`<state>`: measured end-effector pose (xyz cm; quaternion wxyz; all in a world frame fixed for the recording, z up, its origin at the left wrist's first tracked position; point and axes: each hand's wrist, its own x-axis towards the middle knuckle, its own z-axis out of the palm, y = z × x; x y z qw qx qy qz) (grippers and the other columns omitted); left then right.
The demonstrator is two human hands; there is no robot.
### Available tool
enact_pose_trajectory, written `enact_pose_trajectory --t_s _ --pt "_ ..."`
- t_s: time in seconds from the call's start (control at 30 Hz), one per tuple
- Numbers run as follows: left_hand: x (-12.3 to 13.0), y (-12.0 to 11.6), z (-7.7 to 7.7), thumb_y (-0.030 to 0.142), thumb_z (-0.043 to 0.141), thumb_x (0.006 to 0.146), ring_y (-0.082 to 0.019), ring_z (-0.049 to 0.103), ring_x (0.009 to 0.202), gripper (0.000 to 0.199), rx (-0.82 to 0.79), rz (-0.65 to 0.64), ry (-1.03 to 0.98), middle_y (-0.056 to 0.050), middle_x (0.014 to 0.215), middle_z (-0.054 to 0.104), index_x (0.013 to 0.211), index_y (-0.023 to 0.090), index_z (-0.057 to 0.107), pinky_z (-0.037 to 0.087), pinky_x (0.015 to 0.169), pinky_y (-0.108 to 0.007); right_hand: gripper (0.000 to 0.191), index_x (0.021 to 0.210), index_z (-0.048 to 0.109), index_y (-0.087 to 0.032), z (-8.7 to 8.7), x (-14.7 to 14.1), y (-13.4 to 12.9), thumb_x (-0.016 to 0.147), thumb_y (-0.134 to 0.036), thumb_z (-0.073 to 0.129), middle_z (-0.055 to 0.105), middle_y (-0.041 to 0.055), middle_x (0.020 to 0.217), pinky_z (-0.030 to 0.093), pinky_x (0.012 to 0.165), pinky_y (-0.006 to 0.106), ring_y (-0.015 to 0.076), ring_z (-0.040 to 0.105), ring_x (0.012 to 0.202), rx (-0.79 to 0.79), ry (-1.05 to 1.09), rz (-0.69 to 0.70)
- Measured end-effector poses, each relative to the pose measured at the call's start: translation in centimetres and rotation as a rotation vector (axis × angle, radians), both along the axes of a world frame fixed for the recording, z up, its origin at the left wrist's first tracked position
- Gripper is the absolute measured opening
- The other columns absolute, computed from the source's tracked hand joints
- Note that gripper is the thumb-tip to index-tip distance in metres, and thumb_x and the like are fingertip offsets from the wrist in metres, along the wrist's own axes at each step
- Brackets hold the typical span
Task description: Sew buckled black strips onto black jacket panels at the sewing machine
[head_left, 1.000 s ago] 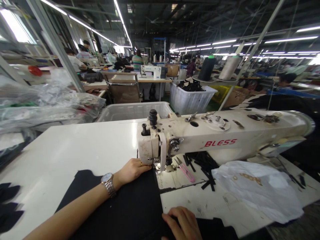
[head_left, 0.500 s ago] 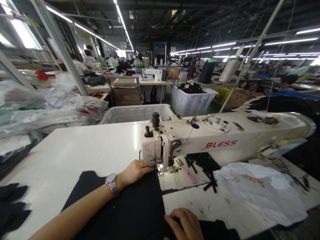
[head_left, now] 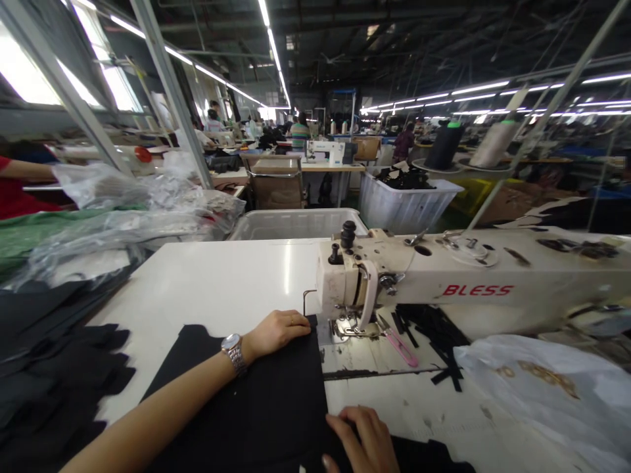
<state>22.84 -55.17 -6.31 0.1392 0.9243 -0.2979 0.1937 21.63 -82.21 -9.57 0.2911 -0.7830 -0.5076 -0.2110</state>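
Note:
A black fabric piece lies flat on the white sewing table, its right edge running toward the sewing machine. My left hand, with a watch on its wrist, presses its closed fingers on the fabric's far right corner, just left of the presser foot. Nearer to me, my right hand has its fingers curled at the fabric's right edge, thumb and forefinger on the cloth. Pink thread snips lie beside the machine's needle area, right of the foot.
Black strips lie under the machine arm. A white plastic bag rests to the right. Stacked black pieces and plastic-wrapped goods sit at left. A white bin stands behind the table. A red-sleeved person's arm shows far left.
The view has swung left. My left hand and the fabric corner have shifted left, away from the presser foot. My right hand stays at the fabric's edge. A red-sleeved arm has come into view.

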Motion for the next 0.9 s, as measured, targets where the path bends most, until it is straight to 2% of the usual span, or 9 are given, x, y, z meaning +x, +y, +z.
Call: enact_pose_trajectory --t_s 0.13,0.27,0.37,0.43,0.53,0.63,0.77,0.83,0.9 --pt "-1.5 0.8 0.1 0.015 0.027 0.089 -0.015 0.055 0.086 0.03 0.038 0.012 0.017 -0.008 0.093 0.061 0.093 0.013 0.057 0.046 0.074 -0.025 0.035 0.105 0.053 -0.014 0.2 -1.0 1.6 0.075 -0.034 0.052 0.06 0.0068 0.079 0.047 0.058 0.027 0.0186 0.058 0.069 -0.091 0.014 -0.009" --pt "-2.6 0.8 0.7 0.016 0.027 0.089 -0.017 0.055 0.082 0.03 0.131 0.029 -0.046 -0.01 0.092 0.061 0.094 0.012 0.057 0.047 0.068 -0.026 0.045 0.114 0.045 -0.012 1.6 -2.1 3.4 0.074 -0.03 0.053 0.064 0.0062 0.077 0.048 0.055 0.028 0.0188 0.06 0.061 -0.164 0.12 -0.026" --pt "-4.1 0.8 1.2 0.017 0.028 0.089 -0.016 0.056 0.078 0.03 0.166 0.066 -0.095 -0.01 0.091 0.061 0.092 0.011 0.057 0.048 0.064 -0.026 0.053 0.118 0.041 -0.012 2.6 -2.8 4.6 0.068 -0.023 0.056 0.063 0.0015 0.065 0.047 0.049 0.025 0.0172 0.059 0.053 -0.199 0.261 -0.04" --pt "-5.8 0.9 1.5 0.017 0.028 0.089 -0.016 0.056 0.078 0.03 0.146 0.11 -0.109 -0.01 0.09 0.062 0.088 0.012 0.058 0.048 0.065 -0.025 0.046 0.113 0.046 -0.016 2.8 -3.0 4.9 0.068 -0.019 0.055 0.059 -0.0026 0.059 0.046 0.047 0.023 0.0151 0.058 0.049 -0.181 0.295 0.003" --pt "-9.3 1.0 1.8 0.016 0.03 0.089 -0.014 0.057 0.078 0.028 0.098 0.204 -0.116 -0.008 0.087 0.062 0.086 0.014 0.058 0.048 0.068 -0.024 0.034 0.108 0.05 -0.021 2.5 -3.0 4.7 0.074 -0.024 0.049 0.055 -0.0045 0.057 0.044 0.045 0.021 0.0127 0.056 0.046 -0.091 0.292 0.064" --pt "-13.6 1.2 2.2 0.014 0.036 0.087 -0.012 0.058 0.077 0.022 0.03 0.319 -0.153 -0.007 0.085 0.062 0.089 0.015 0.057 0.048 0.068 -0.023 0.029 0.105 0.054 -0.022 1.7 -2.7 4.4 0.08 -0.033 0.043 0.052 -0.0036 0.056 0.044 0.046 0.022 0.0128 0.055 0.045 -0.008 0.293 0.049" --pt "-19.9 2.3 3.0 0.012 0.044 0.083 -0.012 0.059 0.077 0.015 -0.03 0.561 -0.257 -0.005 0.084 0.063 0.088 0.016 0.058 0.048 0.067 -0.02 0.031 0.104 0.057 -0.023 1.3 -2.5 4.4 0.076 -0.032 0.048 0.052 -0.0035 0.055 0.045 0.047 0.022 0.0125 0.054 0.045 -0.039 0.402 0.097" --pt "-23.2 3.5 3.4 0.013 0.046 0.082 -0.011 0.059 0.076 0.014 -0.014 0.729 -0.3 -0.004 0.084 0.063 0.087 0.017 0.059 0.048 0.067 -0.02 0.028 0.098 0.061 -0.022 2.4 -2.6 4.9 0.073 -0.029 0.049 0.051 -0.0038 0.052 0.045 0.046 0.021 0.0121 0.053 0.045 -0.063 0.544 0.192" --pt "-26.6 4.9 4.1 0.018 0.045 0.083 -0.012 0.06 0.076 0.016 0.007 0.934 -0.327 -0.004 0.084 0.064 0.085 0.018 0.061 0.048 0.069 -0.021 0.024 0.088 0.064 -0.02 4.9 -2.7 5.9 0.072 -0.029 0.048 0.05 -0.0034 0.05 0.043 0.043 0.02 0.0118 0.051 0.044 -0.037 0.688 0.286"
